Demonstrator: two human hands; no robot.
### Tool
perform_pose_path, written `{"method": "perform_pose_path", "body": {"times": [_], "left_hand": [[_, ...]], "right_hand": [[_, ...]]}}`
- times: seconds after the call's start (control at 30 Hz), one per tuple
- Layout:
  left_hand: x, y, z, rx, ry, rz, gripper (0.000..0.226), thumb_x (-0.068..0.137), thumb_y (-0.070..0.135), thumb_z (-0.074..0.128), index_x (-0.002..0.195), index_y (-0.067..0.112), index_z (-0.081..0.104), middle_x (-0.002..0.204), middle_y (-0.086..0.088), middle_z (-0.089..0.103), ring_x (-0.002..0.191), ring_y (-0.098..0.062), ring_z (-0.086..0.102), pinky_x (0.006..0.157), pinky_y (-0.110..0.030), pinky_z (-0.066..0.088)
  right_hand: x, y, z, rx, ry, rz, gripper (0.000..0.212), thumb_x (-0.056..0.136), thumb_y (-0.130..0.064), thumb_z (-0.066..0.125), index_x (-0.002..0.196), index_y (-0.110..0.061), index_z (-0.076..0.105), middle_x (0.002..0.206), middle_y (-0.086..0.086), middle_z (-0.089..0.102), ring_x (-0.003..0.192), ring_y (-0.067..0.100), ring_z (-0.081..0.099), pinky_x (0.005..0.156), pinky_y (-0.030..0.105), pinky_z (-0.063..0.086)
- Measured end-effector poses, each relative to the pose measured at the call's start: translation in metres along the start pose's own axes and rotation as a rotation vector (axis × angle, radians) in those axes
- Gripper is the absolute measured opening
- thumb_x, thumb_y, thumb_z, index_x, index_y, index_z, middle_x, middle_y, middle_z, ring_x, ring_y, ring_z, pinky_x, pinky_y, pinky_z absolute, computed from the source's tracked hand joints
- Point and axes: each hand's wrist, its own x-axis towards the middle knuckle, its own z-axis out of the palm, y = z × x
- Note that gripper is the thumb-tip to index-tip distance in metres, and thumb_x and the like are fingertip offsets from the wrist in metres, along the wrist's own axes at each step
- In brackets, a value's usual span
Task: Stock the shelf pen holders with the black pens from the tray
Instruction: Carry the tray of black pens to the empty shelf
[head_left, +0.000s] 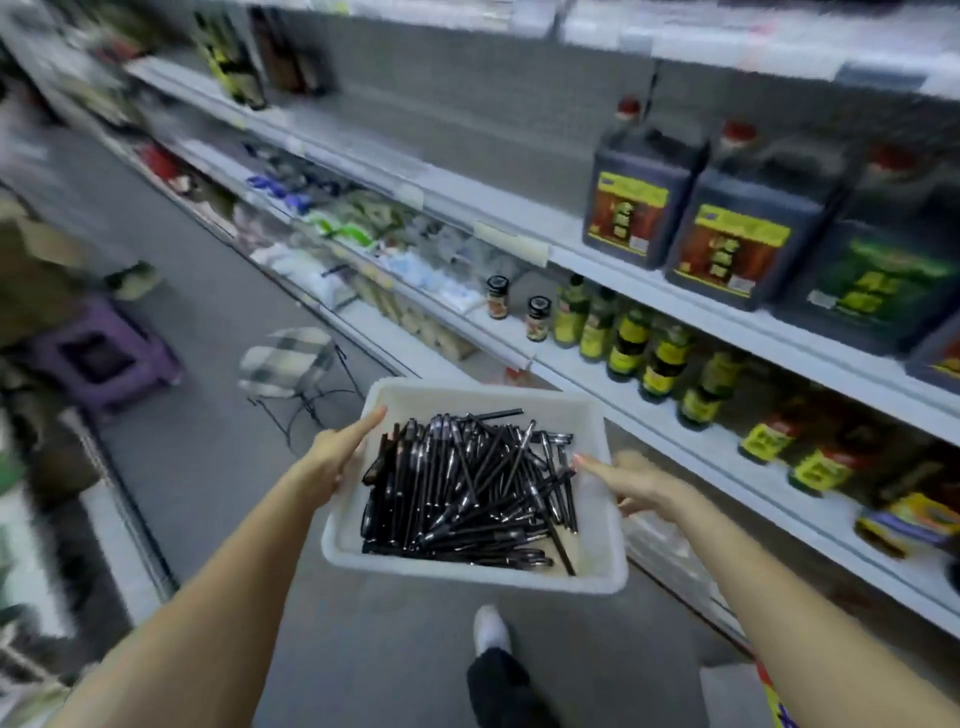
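Observation:
I carry a white plastic tray (600, 566) in front of me, above the aisle floor. A loose heap of several black pens (467, 488) fills it. My left hand (340, 449) grips the tray's left rim, thumb lying along the top edge and fingers curled under. My right hand (631, 480) holds the right rim the same way, thumb pointing inward over the edge. No pen holders show in this view.
Store shelving (649, 291) runs along the right, with dark jugs (641, 192), green-labelled bottles (657, 358) and small jars (497, 297). A folding stool (288, 358) and a purple step stool (104, 358) stand on the grey floor ahead. My white shoe (491, 629) is below the tray.

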Motion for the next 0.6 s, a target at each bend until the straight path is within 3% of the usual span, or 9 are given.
{"method": "perform_pose_path", "body": {"times": [0.1, 0.2, 0.27, 0.37, 0.47, 0.6], "left_hand": [[0.046, 0.033, -0.036, -0.079, 0.029, -0.015, 0.089, 0.075, 0.063, 0.067, 0.138, 0.004, 0.045, 0.141, -0.014, 0.045, 0.124, -0.034, 0.046, 0.101, -0.042, 0.036], [0.091, 0.067, -0.068, -0.125, 0.063, -0.023, 0.09, 0.076, 0.057, 0.07, 0.141, 0.003, 0.039, 0.145, -0.015, 0.041, 0.129, -0.034, 0.042, 0.106, -0.044, 0.035], [0.117, 0.091, -0.089, -0.142, 0.109, 0.0, 0.071, 0.08, 0.047, 0.071, 0.13, 0.005, 0.046, 0.134, -0.014, 0.049, 0.118, -0.032, 0.048, 0.099, -0.041, 0.039], [0.153, 0.115, -0.122, -0.189, 0.181, -0.001, 0.058, 0.081, 0.039, 0.074, 0.121, 0.009, 0.044, 0.11, -0.01, 0.051, 0.097, -0.028, 0.049, 0.084, -0.038, 0.041], [0.204, 0.135, -0.162, -0.2, 0.273, -0.019, 0.083, 0.073, 0.045, 0.079, 0.128, -0.005, 0.043, 0.11, -0.015, 0.056, 0.091, -0.031, 0.056, 0.08, -0.041, 0.047], [0.27, 0.163, -0.21, -0.17, 0.246, -0.058, 0.12, 0.049, 0.065, 0.083, 0.137, -0.004, 0.039, 0.128, -0.021, 0.054, 0.107, -0.039, 0.058, 0.093, -0.052, 0.048]], "right_hand": [[0.056, -0.067, 0.013, -0.051, -0.09, -0.027, 0.05, 0.084, -0.06, 0.057, 0.107, -0.016, 0.053, 0.108, 0.008, 0.06, 0.105, 0.026, 0.06, 0.085, 0.04, 0.054], [0.107, -0.13, 0.026, -0.09, -0.137, -0.048, 0.062, 0.083, -0.059, 0.057, 0.128, -0.017, 0.049, 0.124, 0.007, 0.057, 0.116, 0.026, 0.055, 0.097, 0.045, 0.048], [0.137, -0.172, 0.035, -0.11, -0.153, -0.065, 0.073, 0.081, -0.062, 0.057, 0.137, -0.018, 0.042, 0.136, 0.009, 0.051, 0.121, 0.027, 0.052, 0.1, 0.045, 0.046], [0.178, -0.237, 0.048, -0.116, -0.141, -0.072, 0.062, 0.083, -0.06, 0.057, 0.125, -0.015, 0.045, 0.118, 0.009, 0.053, 0.107, 0.026, 0.055, 0.09, 0.041, 0.051], [0.218, -0.294, 0.068, -0.096, -0.197, -0.085, 0.058, 0.081, -0.062, 0.059, 0.112, -0.012, 0.053, 0.11, 0.006, 0.063, 0.1, 0.024, 0.062, 0.09, 0.043, 0.053], [0.26, -0.35, 0.089, -0.11, -0.2, -0.072, 0.053, 0.081, -0.063, 0.058, 0.11, -0.019, 0.052, 0.106, 0.007, 0.064, 0.096, 0.027, 0.065, 0.085, 0.045, 0.056]]}}
